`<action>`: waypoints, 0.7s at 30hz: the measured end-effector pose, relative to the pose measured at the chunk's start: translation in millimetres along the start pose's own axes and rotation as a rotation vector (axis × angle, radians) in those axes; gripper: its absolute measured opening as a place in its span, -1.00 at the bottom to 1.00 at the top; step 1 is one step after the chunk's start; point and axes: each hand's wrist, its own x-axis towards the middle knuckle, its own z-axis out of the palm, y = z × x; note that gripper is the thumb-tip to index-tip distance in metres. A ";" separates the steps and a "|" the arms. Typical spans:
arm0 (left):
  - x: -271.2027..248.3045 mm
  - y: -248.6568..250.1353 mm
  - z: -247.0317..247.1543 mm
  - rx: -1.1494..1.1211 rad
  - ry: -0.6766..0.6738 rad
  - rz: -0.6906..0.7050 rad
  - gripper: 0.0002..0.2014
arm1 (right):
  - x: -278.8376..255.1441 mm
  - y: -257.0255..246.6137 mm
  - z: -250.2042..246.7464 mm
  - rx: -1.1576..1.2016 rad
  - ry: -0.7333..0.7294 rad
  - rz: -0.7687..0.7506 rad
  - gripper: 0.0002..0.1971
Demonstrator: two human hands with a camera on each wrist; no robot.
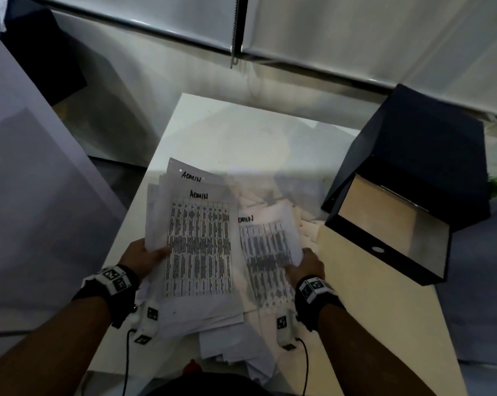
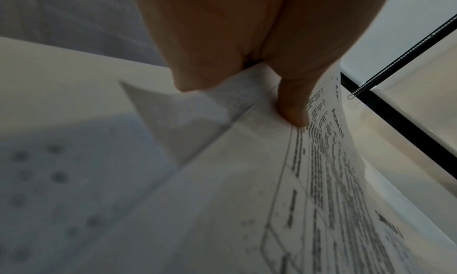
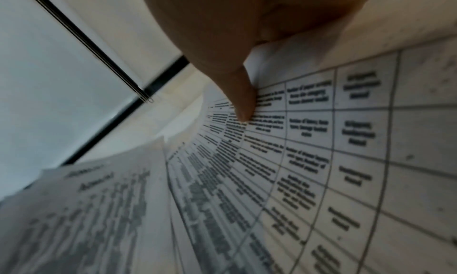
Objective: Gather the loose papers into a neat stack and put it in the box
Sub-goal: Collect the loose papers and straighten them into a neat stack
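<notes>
A thick bundle of printed sheets (image 1: 198, 241) headed ADMIN is lifted over the white table (image 1: 241, 132). My left hand (image 1: 144, 257) grips its left edge, thumb (image 2: 294, 110) on top of the pages (image 2: 247, 190). A second sheet with a table print (image 1: 267, 247) lies to the right; my right hand (image 1: 305, 262) pinches its right edge, thumb (image 3: 243, 102) pressed on the print (image 3: 309, 161). More loose papers (image 1: 241, 350) lie messily beneath, near the front edge. The dark box (image 1: 395, 241) stands open at the right, its lid (image 1: 424, 150) tilted back.
A pale folder or board (image 1: 364, 310) lies under the box on the table's right side. Window blinds with a bead cord (image 1: 235, 30) run along the back. A grey panel (image 1: 27, 195) stands at the left. Something red (image 1: 191, 367) shows at the table's front edge.
</notes>
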 end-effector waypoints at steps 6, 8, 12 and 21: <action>-7.9 9.5 5.3 0.041 -0.037 -0.018 -0.47 | -30.8 -66.2 -74.7 0.029 0.264 -0.219 -0.68; -10.8 16.0 14.0 0.104 -0.056 -0.004 -0.48 | -40.2 -89.4 -104.5 0.081 0.343 -0.306 -0.80; -15.5 26.9 29.2 0.242 -0.121 0.053 -0.41 | -37.5 -112.9 -128.9 0.253 0.401 -0.336 -0.69; -17.2 26.3 34.2 0.125 -0.111 0.003 -0.48 | 2.9 -64.1 10.3 0.134 -0.023 0.008 -0.62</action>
